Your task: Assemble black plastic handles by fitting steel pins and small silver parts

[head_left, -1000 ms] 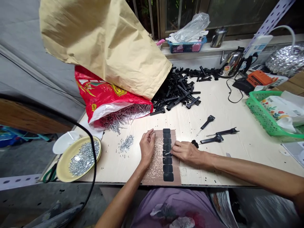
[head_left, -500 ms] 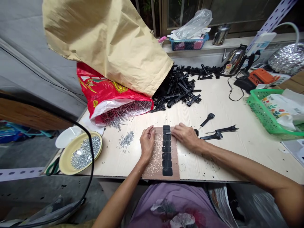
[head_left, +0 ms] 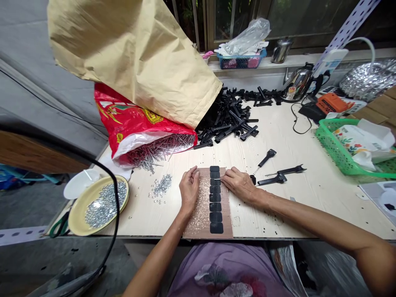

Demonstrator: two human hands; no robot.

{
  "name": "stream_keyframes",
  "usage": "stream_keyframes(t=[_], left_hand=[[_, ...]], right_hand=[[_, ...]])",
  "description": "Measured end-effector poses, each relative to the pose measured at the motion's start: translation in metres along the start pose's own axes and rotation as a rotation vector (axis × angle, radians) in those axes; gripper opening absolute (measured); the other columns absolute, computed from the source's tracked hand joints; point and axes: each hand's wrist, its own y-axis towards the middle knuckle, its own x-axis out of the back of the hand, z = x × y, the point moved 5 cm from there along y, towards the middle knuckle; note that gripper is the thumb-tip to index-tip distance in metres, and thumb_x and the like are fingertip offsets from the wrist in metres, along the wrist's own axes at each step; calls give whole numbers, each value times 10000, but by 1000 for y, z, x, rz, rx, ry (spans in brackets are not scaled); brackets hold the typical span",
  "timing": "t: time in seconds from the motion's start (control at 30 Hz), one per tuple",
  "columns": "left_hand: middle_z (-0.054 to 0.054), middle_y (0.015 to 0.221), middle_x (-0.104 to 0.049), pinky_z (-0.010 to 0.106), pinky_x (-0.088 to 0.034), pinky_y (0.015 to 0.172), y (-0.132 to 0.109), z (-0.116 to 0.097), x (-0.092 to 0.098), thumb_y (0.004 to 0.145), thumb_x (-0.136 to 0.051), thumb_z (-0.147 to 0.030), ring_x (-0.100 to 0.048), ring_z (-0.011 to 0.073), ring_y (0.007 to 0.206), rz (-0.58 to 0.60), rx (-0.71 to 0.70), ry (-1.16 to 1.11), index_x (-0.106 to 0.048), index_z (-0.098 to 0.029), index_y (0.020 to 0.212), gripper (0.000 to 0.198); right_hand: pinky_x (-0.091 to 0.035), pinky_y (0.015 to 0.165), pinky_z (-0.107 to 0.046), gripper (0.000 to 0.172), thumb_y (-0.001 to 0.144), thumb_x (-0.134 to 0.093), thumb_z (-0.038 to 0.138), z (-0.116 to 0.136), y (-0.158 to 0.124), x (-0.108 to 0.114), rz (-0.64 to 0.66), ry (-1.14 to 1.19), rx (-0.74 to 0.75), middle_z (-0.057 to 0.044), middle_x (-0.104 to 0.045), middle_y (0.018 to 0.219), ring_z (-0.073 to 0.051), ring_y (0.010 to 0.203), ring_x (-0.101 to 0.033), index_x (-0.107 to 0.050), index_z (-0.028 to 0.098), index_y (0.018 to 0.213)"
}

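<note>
The board (head_left: 206, 232) lies between the right hand (head_left: 239, 184), pinching a thin metal piece (head_left: 217, 179), and the half-curled left hand (head_left: 189, 189). Whether the left grips anything is unclear.

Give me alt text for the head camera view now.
Right hand holds a thin metallic piece at a column of black pads on a brown board; left hand is at its left edge. Beyond lie black parts and a red bag of metal pins.
</note>
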Motion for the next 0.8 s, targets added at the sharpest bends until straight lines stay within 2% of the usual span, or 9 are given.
stream_keyframes(t=[0.1, 0.2, 0.27, 0.37, 0.43, 0.53, 0.7, 0.8], left_hand=[[76, 1016, -634, 309, -464, 812, -1, -3, 0, 875, -507, -374, -597, 178, 876, 16, -32, 12, -630, -183, 1128, 340], [68, 969, -611, 308, -476, 760, -4, -11, -4, 889, -491, -353, -584, 178, 843, 89, -112, 80, -632, -195, 1130, 321], [60, 945, -589, 303, -481, 715, -9, -19, -12, 890, -493, -345, -577, 177, 817, 192, -196, 123, -624, -226, 1153, 318], [45, 941, -582, 303, -478, 737, -16, -29, -25, 889, -502, -330, -582, 178, 848, 374, -333, 132, -633, -277, 1139, 287], [39, 921, -594, 301, -472, 759, -17, -31, -29, 893, -499, -321, -589, 178, 866, 435, -383, 122, -663, -275, 1077, 251], [39, 874, -607, 298, -474, 746, -15, -29, -29, 894, -500, -322, -592, 175, 841, 436, -409, 133, -686, -245, 1006, 231], [42, 921, -598, 289, -490, 729, -17, -25, -32, 888, -515, -324, -587, 156, 815, 487, -462, 179, -676, -242, 1045, 240], [39, 956, -566, 283, -493, 707, -12, -23, -26, 869, -550, -328, -576, 142, 789, 384, -389, 138, -602, -269, 1185, 326]], right_hand=[[-264, 519, -253, 226, 943, -426, 212, 3, -4, 1, 3, -66, -17, -55, -610, 852, -175, 787, -458, -650, 200, 916], [-303, 555, -256, 225, 946, -424, 219, 6, -8, 4, -7, -60, -41, -52, -622, 875, -161, 772, -483, -648, 201, 942], [-337, 594, -253, 247, 956, -404, 222, 8, -10, 8, -29, -12, -62, -46, -624, 853, -144, 766, -509, -647, 190, 926], [-358, 627, -237, 272, 966, -381, 236, 8, -10, 17, -50, 65, -98, -41, -628, 857, -125, 777, -546, -642, 180, 910], [-359, 633, -231, 267, 969, -379, 259, 8, -11, 21, -28, 101, -106, -40, -633, 887, -122, 794, -562, -634, 184, 943], [-335, 610, -232, 279, 974, -366, 335, 6, -14, 23, 77, 107, -141, -35, -634, 886, -127, 783, -572, -607, 197, 999], [-191, 502, -241, 298, 986, -295, 371, -1, -24, 12, 374, 4, -186, -14, -633, 835, -112, 615, -545, -555, 224, 981], [-174, 491, -258, 285, 987, -266, 313, -12, -21, 9, 444, -79, -206, -26, -641, 804, -123, 570, -537, -521, 199, 935]])
